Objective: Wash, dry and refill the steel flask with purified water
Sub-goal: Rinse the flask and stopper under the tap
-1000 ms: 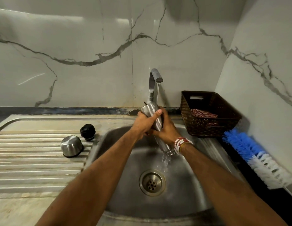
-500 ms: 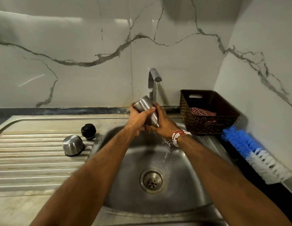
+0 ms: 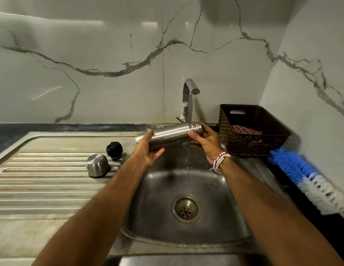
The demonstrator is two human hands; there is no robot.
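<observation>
Water ran in a thin stream from the tap point(image 3: 188, 93) and came down close by the right thumb; I could not tell whether it struck the metal or passed behind it. The steel flask point(image 3: 171, 135) lay almost level above the sink point(image 3: 235, 210), open threaded neck to the right, held between both hands. The left hand point(image 3: 147, 151) cupped the base end, thumb over the top and fingers point(image 3: 158, 151) curled underneath. The right hand point(image 3: 206, 144) pinched the neck, thumb in front and fingers point(image 3: 205, 128) wrapped round the back, with beaded bracelets point(image 3: 220, 160) at the wrist. Drops fell below the right palm towards the drain point(image 3: 186, 209). Well to the left of the left fingers, on the ribbed drainboard point(image 3: 42, 181), sat a black stopper point(image 3: 114, 148) and, just beside it, a steel cup lid point(image 3: 97, 166) turned mouth down. Just past the right fingertips stood a brown basket point(image 3: 263, 143) with a striped cloth point(image 3: 246, 130) inside, and further right again lay a blue and white bottle brush point(image 3: 305, 176).
</observation>
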